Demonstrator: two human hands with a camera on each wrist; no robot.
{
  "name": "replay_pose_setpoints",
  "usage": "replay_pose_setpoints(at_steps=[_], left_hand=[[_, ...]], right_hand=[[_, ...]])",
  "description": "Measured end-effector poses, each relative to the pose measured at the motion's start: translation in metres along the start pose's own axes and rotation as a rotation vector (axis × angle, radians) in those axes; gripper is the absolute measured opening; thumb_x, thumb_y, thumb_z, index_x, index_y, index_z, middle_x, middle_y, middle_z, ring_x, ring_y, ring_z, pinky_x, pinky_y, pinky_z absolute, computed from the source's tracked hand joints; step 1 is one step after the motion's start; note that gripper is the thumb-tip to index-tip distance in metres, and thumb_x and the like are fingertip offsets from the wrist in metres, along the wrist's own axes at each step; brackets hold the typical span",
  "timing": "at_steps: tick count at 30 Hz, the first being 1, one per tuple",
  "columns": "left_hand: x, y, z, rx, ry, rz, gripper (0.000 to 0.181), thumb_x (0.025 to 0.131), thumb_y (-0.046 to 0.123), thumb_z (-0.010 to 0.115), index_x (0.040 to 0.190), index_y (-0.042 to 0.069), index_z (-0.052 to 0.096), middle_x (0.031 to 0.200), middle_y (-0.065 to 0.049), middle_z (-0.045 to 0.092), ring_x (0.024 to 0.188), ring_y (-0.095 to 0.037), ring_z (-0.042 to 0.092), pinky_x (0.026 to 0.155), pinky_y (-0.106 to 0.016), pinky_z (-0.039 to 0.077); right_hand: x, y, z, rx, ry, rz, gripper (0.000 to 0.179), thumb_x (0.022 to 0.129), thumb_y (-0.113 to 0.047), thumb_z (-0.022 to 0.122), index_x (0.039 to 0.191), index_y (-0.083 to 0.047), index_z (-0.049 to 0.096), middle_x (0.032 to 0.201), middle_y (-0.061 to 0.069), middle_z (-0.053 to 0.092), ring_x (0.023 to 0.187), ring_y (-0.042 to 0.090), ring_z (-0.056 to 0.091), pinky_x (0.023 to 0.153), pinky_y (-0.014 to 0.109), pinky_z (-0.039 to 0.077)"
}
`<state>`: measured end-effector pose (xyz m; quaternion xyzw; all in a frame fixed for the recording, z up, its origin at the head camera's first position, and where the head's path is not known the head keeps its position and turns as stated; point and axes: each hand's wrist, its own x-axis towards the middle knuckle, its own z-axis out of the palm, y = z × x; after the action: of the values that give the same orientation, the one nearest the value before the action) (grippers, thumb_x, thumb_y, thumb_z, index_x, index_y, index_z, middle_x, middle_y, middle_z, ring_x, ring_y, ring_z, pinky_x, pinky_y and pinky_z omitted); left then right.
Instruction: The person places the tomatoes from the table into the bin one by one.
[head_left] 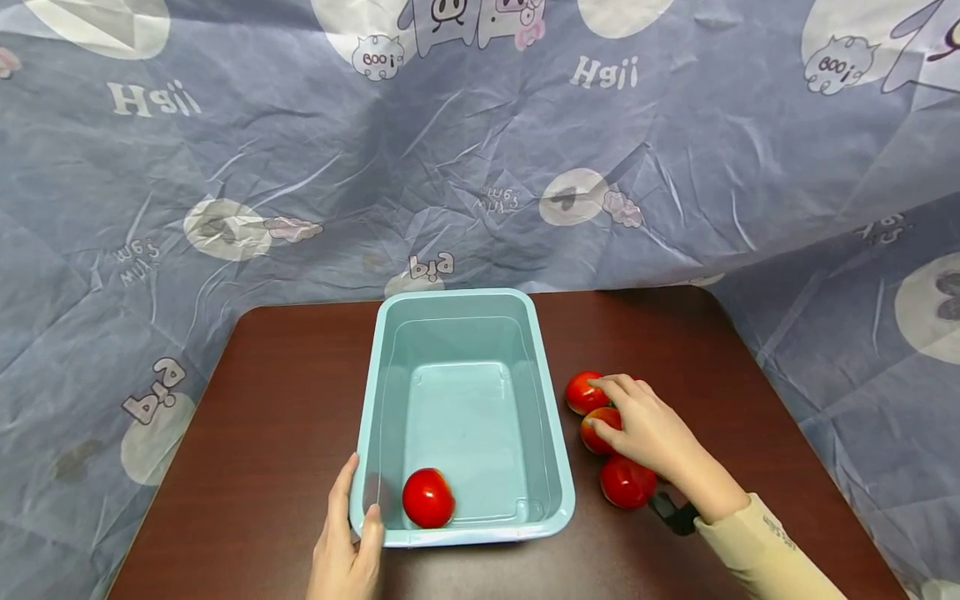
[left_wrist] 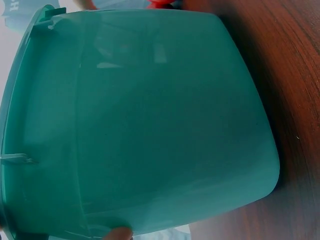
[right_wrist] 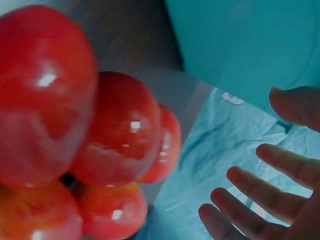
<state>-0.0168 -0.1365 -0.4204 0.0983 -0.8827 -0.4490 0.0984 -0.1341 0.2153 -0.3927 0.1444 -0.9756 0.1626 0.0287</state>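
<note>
A light blue plastic bin (head_left: pixel 555 433) stands lengthwise on the table, with one red tomato (head_left: pixel 428 498) lying at its near left end. My left hand (head_left: pixel 347 533) holds the bin's near left corner, thumb at the front rim and a finger along the outer side wall. Right of the bin, several shiny tomatoes (head_left: pixel 627 482) lie close together, some with yellowish patches. Over that group reaches my right hand (head_left: pixel 637 425), fingers spread, partly hiding the tomatoes behind it. In the right wrist view, its fingers (right_wrist: pixel 267 197) are apart from the tomatoes (right_wrist: pixel 117 130), with nothing between them.
The dark brown wooden table (head_left: pixel 277 400) extends on both sides of the bin. A wrinkled grey-blue printed cloth (head_left: pixel 465 150) hangs behind the table and along its sides. A black strap (head_left: pixel 675 512) shows at my right wrist.
</note>
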Motion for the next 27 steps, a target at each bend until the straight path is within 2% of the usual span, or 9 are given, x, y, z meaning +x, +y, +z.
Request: replay_pose_setpoints(at_steps=[8,17,27], left_hand=[[-0.001,0.000,0.000,-0.002,-0.004,0.002,0.065,0.096,0.009,0.050,0.155,0.025,0.029,0.139,-0.020,0.053,0.108,-0.035,0.064,0.083,-0.052,0.053],[0.000,0.000,-0.001,0.003,-0.004,0.015,0.064,0.097,0.009,0.050,0.155,0.025,0.029,0.138,-0.018,0.054,0.106,-0.032,0.065,0.079,-0.045,0.056],[-0.002,0.000,-0.001,0.018,-0.013,-0.004,0.063,0.098,0.012,0.049,0.155,0.027,0.028,0.137,-0.018,0.056,0.108,-0.032,0.065,0.079,-0.042,0.055]], right_hand=[[-0.015,0.008,0.010,-0.014,-0.026,0.042,0.053,0.080,-0.018,0.078,0.127,-0.003,0.060,0.125,0.023,0.057,0.113,0.043,0.053,0.085,0.057,0.053],[-0.047,0.009,0.021,-0.028,-0.045,0.060,0.052,0.078,-0.023,0.080,0.124,-0.005,0.063,0.117,0.014,0.062,0.104,0.036,0.057,0.083,0.052,0.054],[-0.061,0.013,0.037,-0.029,-0.022,0.034,0.052,0.072,-0.023,0.085,0.117,-0.005,0.066,0.111,0.011,0.064,0.100,0.031,0.059,0.084,0.050,0.053]])
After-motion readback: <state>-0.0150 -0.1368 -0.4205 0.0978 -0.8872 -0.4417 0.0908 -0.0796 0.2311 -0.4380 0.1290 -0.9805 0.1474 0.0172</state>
